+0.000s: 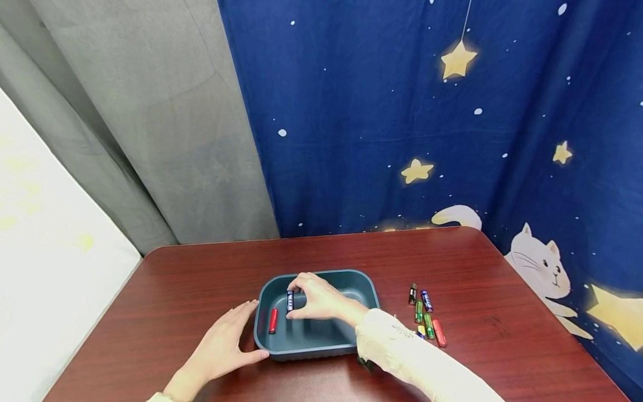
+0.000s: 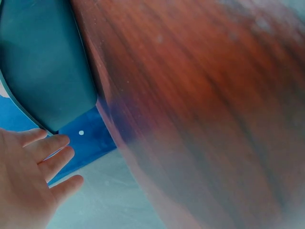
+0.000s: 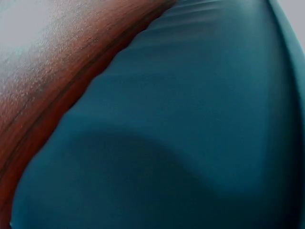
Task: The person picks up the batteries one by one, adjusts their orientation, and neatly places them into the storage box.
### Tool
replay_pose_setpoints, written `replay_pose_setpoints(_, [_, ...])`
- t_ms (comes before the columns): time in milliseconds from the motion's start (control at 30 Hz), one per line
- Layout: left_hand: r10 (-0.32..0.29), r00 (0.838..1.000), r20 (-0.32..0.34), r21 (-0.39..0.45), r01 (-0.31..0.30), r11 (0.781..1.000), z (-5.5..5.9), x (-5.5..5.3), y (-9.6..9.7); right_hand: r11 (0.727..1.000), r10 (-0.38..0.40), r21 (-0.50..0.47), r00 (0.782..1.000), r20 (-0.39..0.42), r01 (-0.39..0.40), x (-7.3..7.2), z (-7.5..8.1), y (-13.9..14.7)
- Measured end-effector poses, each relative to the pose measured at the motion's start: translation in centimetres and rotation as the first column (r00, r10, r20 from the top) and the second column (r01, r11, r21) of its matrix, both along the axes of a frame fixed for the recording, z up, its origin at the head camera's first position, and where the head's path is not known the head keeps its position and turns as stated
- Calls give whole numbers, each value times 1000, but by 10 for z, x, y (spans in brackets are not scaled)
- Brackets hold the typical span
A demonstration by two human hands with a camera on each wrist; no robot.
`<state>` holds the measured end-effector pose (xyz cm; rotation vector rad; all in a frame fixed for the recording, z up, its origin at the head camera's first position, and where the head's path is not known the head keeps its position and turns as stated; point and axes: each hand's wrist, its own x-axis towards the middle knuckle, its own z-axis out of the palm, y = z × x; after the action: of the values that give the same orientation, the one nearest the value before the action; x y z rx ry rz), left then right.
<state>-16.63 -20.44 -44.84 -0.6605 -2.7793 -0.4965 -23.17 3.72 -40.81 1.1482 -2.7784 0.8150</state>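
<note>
A dark teal plastic basin [image 1: 321,336] stands on the table with a red battery [image 1: 273,321] lying inside near its left wall. My right hand [image 1: 320,298] reaches into the basin and pinches a dark blue battery [image 1: 290,301] between thumb and fingertips, just right of the red one. At the basin's left side, my left hand [image 1: 223,341] is spread, with fingertips and thumb at the rim. The left wrist view shows the left hand [image 2: 35,164] with fingers extended beside the basin's wall [image 2: 47,62]. Only the basin's outer wall [image 3: 167,109] and table fill the right wrist view.
Right of the basin lies a loose group of batteries: a black one [image 1: 413,293], a blue one [image 1: 426,301], green ones [image 1: 419,312], a red one [image 1: 439,333] and a yellow-and-blue one [image 1: 421,331]. A dark object [image 1: 365,364] shows partly under the right sleeve. Curtains hang behind the table.
</note>
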Motion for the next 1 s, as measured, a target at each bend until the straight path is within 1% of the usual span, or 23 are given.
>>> replay_pose_setpoints(167, [-12, 1000, -11, 8, 12, 1000, 1, -1, 0, 999, -3, 48, 1000, -9, 4, -1, -4, -8])
replay_pose_setpoints(333, [-11, 1000, -6, 1, 11, 1000, 0, 0, 0, 996, 0, 92, 1000, -21, 2, -3, -8, -13])
replay_pose_setpoints(567, [-5, 1000, 5, 0, 5, 1000, 0, 0, -1, 990, 2, 139, 1000, 6, -2, -6, -15, -19])
replay_pose_setpoints(700, [-7, 1000, -7, -1, 7, 1000, 0, -1, -1, 987, -17, 158, 999, 29, 13, -9, -18, -20])
replay_pose_setpoints(833, [-14, 1000, -27, 0, 14, 1000, -1, -1, -1, 986, -21, 165, 999, 29, 16, -10, -21, -21])
replay_pose_setpoints(1000, [-16, 1000, -20, 4, 17, 1000, -1, -1, -1, 986, -17, 168, 1000, 19, 13, -11, -26, -24])
